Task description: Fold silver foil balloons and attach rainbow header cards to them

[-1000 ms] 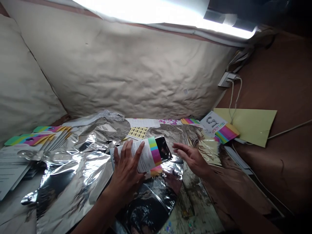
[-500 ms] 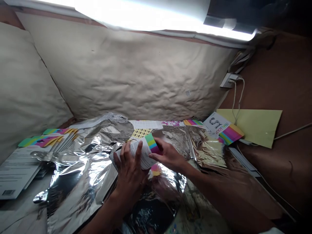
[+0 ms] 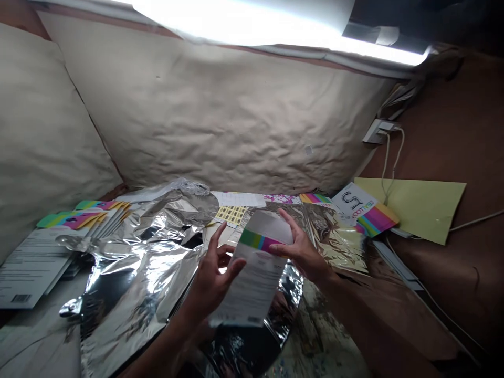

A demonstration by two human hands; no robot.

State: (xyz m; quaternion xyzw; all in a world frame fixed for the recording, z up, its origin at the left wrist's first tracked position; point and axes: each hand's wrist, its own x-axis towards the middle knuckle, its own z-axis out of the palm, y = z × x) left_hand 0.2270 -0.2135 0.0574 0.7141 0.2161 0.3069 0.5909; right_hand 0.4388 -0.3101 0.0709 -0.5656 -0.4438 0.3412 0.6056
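Observation:
My right hand (image 3: 301, 251) pinches the top of a white printed card (image 3: 254, 278) with a green, yellow and pink stripe, and holds it upright above the silver foil sheets (image 3: 134, 273). My left hand (image 3: 212, 275) sits just left of the card with its fingers spread, the fingertips near the card's left edge. The lower end of the card is blurred. Crumpled silver foil lies under both hands and runs off to the left.
A stack of similar striped cards (image 3: 59, 231) lies at far left. A card printed with "5" (image 3: 362, 207) and a yellow-green envelope (image 3: 421, 207) lie at right. A wall socket with white cables (image 3: 380, 134) is at right. Cream crumpled paper (image 3: 220, 121) covers the back wall.
My right hand reached in, took the striped card by its coloured end and lifted it upright. My left hand came off the card and opened beside it.

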